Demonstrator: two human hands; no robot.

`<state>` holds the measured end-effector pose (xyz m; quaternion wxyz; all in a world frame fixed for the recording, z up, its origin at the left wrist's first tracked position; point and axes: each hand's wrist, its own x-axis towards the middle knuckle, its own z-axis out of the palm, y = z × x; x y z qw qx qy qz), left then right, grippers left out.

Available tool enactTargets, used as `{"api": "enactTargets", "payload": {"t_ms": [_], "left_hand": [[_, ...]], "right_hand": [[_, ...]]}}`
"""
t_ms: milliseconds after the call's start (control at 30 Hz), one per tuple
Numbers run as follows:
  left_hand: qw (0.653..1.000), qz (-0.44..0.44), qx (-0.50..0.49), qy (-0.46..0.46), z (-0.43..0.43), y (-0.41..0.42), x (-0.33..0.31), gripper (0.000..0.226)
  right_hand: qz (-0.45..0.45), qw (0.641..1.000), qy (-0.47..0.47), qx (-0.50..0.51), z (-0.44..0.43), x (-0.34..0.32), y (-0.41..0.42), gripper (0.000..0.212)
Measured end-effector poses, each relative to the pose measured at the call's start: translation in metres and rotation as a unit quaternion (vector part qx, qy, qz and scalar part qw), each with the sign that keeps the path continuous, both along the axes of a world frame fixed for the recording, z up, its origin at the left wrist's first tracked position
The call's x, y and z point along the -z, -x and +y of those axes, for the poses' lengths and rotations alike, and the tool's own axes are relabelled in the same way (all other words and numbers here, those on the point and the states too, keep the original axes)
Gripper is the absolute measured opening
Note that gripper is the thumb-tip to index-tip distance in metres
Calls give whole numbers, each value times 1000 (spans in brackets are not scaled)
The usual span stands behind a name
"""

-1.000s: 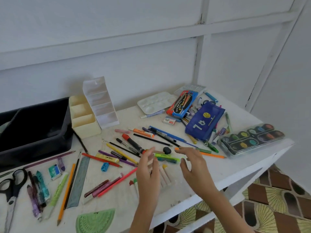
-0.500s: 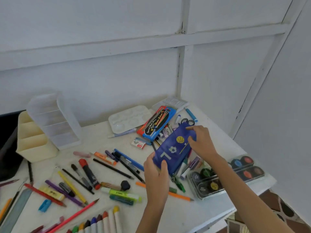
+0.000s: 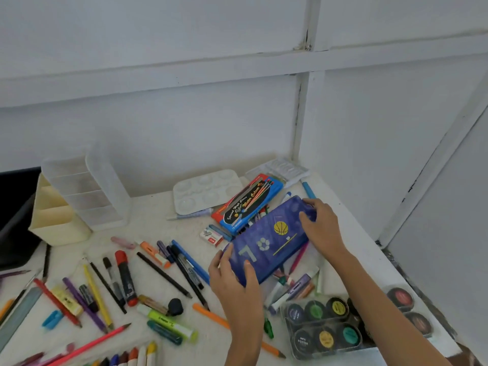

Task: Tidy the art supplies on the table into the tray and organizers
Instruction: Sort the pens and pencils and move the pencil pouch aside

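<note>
We take the blue pencil case (image 3: 269,241) by both ends over the crowded right side of the table (image 3: 148,223). Our left hand (image 3: 235,281) is curled round its near end with the thumb on top, and our right hand (image 3: 320,223) is wrapped over its far end. The case lies slantwise between the hands, above a heap of paint tubes (image 3: 295,286); we cannot tell whether it has cleared them. To do this well, we judge the case should come straight up and stay level, so nothing slides out and no tube is dragged along. Just beyond the left hand's fingertips lies the watercolour box (image 3: 248,204), with the mixing palette (image 3: 200,191) behind it. The poster-paint pots (image 3: 323,338) sit just inside the right forearm. Pens and pencils (image 3: 163,273) are strewn to the outside of the left hand. Well beyond them on that side stand the organizers (image 3: 89,191) and the black tray (image 3: 15,225), so the carry must pass above that scatter.
</note>
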<state>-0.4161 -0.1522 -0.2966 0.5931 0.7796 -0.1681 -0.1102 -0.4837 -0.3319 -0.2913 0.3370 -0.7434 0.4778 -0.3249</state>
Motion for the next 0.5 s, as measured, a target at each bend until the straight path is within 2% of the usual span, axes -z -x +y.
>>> {"api": "enactTargets", "payload": {"t_ms": [167, 300, 367, 433, 500], "left_hand": [[996, -27, -34, 80, -17, -30, -17, 38], [984, 96, -68, 135, -38, -63, -27, 43], [976, 148, -67, 144, -48, -77, -26, 32], [976, 160, -54, 134, -56, -86, -25, 21], [979, 160, -47, 120, -63, -91, -23, 25]], "right_hand": [[-97, 993, -62, -27, -22, -25, -22, 30], [-141, 984, -101, -31, -50, -32, -50, 27], [-147, 982, -112, -41, -62, -32, -63, 27], [-138, 983, -113, -52, -74, -30, -74, 28], [-107, 987, -103, -57, -84, -27, -83, 30]]}}
